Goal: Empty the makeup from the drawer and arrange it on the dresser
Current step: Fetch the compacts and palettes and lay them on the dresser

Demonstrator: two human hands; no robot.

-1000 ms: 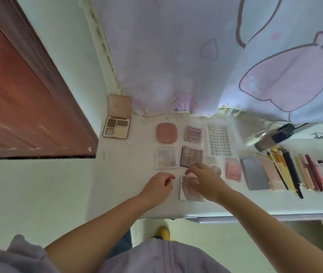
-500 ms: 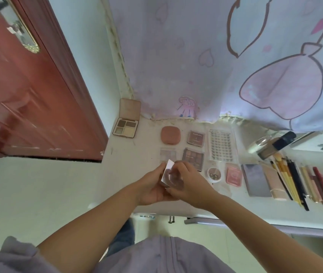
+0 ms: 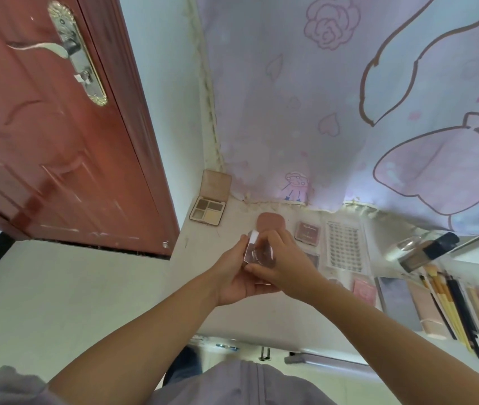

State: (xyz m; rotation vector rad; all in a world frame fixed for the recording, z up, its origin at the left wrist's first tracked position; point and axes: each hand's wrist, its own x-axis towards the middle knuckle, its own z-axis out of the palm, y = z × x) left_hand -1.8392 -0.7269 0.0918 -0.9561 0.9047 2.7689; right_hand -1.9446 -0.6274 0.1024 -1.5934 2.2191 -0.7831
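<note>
We see both hands lifted above the surface (image 3: 220, 314), in front of the pink compact (image 3: 270, 222): the left hand (image 3: 232, 276) and right hand (image 3: 283, 264) each grip a small palette (image 3: 257, 252), seemingly hinged open, though blurred.

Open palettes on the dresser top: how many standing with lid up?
1. The open four-pan palette stands at the dresser's back left corner, lid up by the curtain. The hands may hide others; whether their compact is open, I cannot tell.
</note>
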